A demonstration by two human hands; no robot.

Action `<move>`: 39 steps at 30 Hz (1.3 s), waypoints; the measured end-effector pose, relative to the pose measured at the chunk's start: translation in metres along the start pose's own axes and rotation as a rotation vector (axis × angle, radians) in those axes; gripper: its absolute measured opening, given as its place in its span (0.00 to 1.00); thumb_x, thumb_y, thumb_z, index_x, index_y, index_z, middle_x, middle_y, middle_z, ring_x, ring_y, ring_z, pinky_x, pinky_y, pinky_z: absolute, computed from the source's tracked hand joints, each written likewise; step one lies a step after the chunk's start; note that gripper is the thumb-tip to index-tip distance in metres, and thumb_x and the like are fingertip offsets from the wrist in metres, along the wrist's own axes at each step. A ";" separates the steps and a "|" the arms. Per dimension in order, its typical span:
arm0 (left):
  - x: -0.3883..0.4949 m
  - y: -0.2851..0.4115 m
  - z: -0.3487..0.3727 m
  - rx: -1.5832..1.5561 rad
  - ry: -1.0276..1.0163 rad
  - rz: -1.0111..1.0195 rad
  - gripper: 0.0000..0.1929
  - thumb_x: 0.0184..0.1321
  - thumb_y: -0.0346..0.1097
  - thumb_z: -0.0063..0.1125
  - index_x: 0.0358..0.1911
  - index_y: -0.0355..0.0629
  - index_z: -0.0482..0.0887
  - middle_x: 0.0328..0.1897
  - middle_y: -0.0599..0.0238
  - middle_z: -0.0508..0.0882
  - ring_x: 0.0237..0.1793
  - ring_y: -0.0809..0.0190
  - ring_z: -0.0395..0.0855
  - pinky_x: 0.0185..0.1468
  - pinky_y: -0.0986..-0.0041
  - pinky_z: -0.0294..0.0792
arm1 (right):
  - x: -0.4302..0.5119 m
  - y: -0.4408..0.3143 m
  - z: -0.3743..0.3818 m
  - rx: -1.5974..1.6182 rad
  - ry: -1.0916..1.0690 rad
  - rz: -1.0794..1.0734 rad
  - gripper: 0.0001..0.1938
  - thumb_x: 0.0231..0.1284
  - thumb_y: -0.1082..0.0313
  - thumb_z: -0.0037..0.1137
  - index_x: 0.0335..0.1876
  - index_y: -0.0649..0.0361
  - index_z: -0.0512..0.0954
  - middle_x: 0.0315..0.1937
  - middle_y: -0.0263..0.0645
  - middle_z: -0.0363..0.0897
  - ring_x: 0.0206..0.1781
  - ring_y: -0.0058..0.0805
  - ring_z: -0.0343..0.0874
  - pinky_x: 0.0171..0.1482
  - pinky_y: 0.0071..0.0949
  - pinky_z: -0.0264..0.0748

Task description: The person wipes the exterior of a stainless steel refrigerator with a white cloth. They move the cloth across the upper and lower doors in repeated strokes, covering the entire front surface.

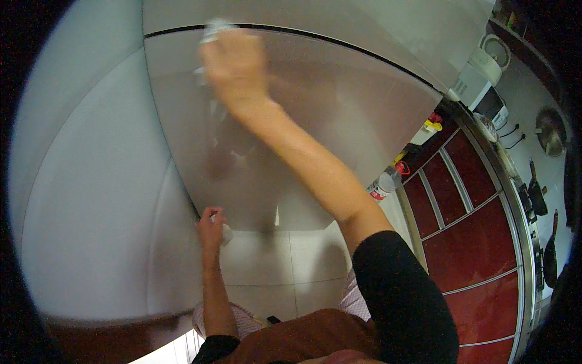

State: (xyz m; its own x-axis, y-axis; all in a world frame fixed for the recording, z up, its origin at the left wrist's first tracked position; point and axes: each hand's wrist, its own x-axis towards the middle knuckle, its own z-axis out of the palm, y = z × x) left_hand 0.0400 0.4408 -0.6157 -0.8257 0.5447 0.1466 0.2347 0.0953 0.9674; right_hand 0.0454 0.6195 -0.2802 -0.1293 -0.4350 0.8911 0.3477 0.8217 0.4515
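A glossy greyish door panel (300,136), which looks like a refrigerator door, fills the view before me. My right hand (238,63), blurred, is closed on a whitish cloth or tissue (217,28) against the upper left of this panel, by the dark gap under the upper panel (318,18). Lower down, my left hand (212,227) is at the panel's left edge near its bottom, its fingers curled around a small crumpled whitish thing (226,234), perhaps tissue.
A pale grey side surface (91,191) stands at the left. On the right are red cabinets (468,245) under a counter, a plastic bottle (385,182) on the floor, a microwave (479,93) and hanging pans (537,195). Pale tiles (259,259) cover the floor.
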 end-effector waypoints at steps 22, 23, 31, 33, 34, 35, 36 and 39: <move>-0.023 -0.001 -0.017 -0.048 -0.084 -0.027 0.04 0.64 0.30 0.53 0.38 0.39 0.79 0.29 0.67 0.80 0.30 0.68 0.78 0.37 0.75 0.69 | -0.166 0.335 -0.330 -0.473 -0.244 0.809 0.05 0.51 0.76 0.55 0.35 0.62 0.76 0.33 0.45 0.75 0.39 0.45 0.75 0.46 0.38 0.72; -0.027 0.003 -0.018 -0.049 -0.075 -0.043 0.04 0.64 0.31 0.53 0.37 0.38 0.79 0.29 0.66 0.80 0.30 0.68 0.78 0.37 0.74 0.70 | -0.174 0.337 -0.344 -0.508 -0.214 1.079 0.06 0.53 0.75 0.56 0.37 0.63 0.76 0.34 0.45 0.77 0.40 0.43 0.76 0.47 0.36 0.72; -0.024 0.002 -0.009 0.128 -0.005 -0.022 0.11 0.62 0.40 0.55 0.38 0.39 0.81 0.30 0.61 0.84 0.30 0.61 0.82 0.39 0.70 0.72 | -0.115 0.271 -0.302 -0.055 -0.031 0.537 0.10 0.55 0.80 0.55 0.43 0.63 0.76 0.43 0.39 0.76 0.44 0.30 0.75 0.46 0.24 0.72; -0.016 -0.004 -0.007 0.083 -0.038 -0.037 0.12 0.62 0.41 0.55 0.39 0.40 0.82 0.30 0.59 0.85 0.31 0.60 0.83 0.39 0.69 0.73 | -0.106 0.252 -0.270 -0.073 -0.130 0.447 0.11 0.55 0.80 0.55 0.45 0.62 0.77 0.47 0.41 0.75 0.49 0.33 0.75 0.47 0.25 0.74; -0.014 -0.004 -0.008 0.045 -0.023 -0.015 0.11 0.62 0.41 0.55 0.39 0.40 0.82 0.30 0.58 0.85 0.31 0.59 0.83 0.39 0.69 0.73 | -0.106 0.243 -0.255 -0.095 -0.164 0.411 0.13 0.55 0.80 0.54 0.46 0.61 0.77 0.51 0.43 0.73 0.54 0.37 0.74 0.52 0.28 0.75; -0.012 -0.005 -0.008 0.024 -0.029 -0.041 0.11 0.62 0.40 0.55 0.39 0.40 0.82 0.30 0.58 0.85 0.31 0.59 0.83 0.39 0.68 0.73 | -0.106 0.236 -0.239 -0.073 -0.075 0.445 0.13 0.55 0.80 0.52 0.47 0.61 0.77 0.52 0.45 0.72 0.57 0.40 0.72 0.57 0.32 0.73; -0.016 -0.003 -0.008 0.004 -0.027 -0.063 0.11 0.62 0.40 0.55 0.39 0.40 0.82 0.30 0.58 0.85 0.31 0.59 0.84 0.39 0.68 0.73 | -0.101 0.231 -0.239 -0.117 -0.048 0.462 0.13 0.55 0.80 0.52 0.46 0.61 0.78 0.52 0.44 0.72 0.57 0.41 0.72 0.58 0.33 0.72; -0.023 0.002 -0.008 -0.012 -0.026 -0.105 0.10 0.63 0.39 0.55 0.39 0.41 0.82 0.29 0.59 0.85 0.31 0.60 0.84 0.39 0.68 0.73 | -0.091 0.208 -0.222 -0.098 -0.056 0.304 0.14 0.52 0.82 0.54 0.45 0.61 0.78 0.49 0.44 0.75 0.57 0.42 0.72 0.60 0.37 0.69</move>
State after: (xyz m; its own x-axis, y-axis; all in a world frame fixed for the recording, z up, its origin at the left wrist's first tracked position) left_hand 0.0552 0.4217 -0.6151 -0.8318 0.5536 0.0394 0.1416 0.1429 0.9796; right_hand 0.3362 0.7486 -0.2774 -0.0557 -0.1515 0.9869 0.4658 0.8703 0.1599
